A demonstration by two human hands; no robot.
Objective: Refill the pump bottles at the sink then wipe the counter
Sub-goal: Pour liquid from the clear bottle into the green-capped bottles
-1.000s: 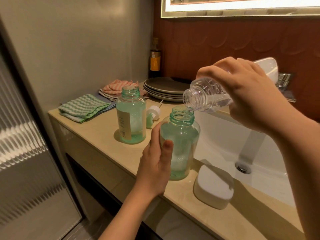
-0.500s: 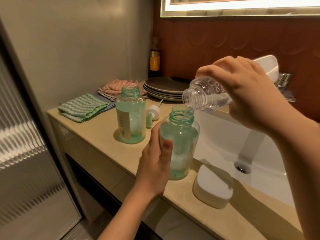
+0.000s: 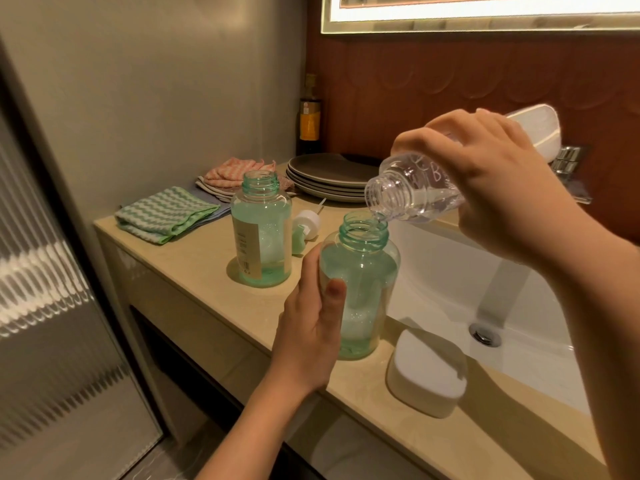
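Pump bottle [image 3: 367,271], green-tinted and uncapped, stands upright on the desk [image 3: 194,271] by the sink [image 3: 450,271], with pale liquid and foam low inside it. The left grip [image 3: 311,327] is wrapped round its near side, thumb laid across the front. The right grip [image 3: 502,188] is closed round a clear refill bottle [image 3: 412,195], tipped mouth-down so that its threaded neck hangs just above and to the right of the pump bottle's opening. A thin trickle runs from one mouth into the other.

Held against the frames of half a second and a second ago, almost nothing differs. Both grips hold as they did, the tilt of the refill bottle looks the same, and whether the liquid level has risen cannot be told.

Beyond the left grip a second pump bottle [image 3: 261,233] stands open and upright, well apart from it, and a white pump head [image 3: 306,225] lies on its side just behind that bottle. Further out from the left grip lie a green cloth [image 3: 166,213] and a pink cloth [image 3: 232,171]. A stack of dark plates [image 3: 329,174] sits below and beyond the refill bottle's neck. Near the bottle that the left grip holds, on its right — on the desk edge — sits a white lidded box [image 3: 426,375].
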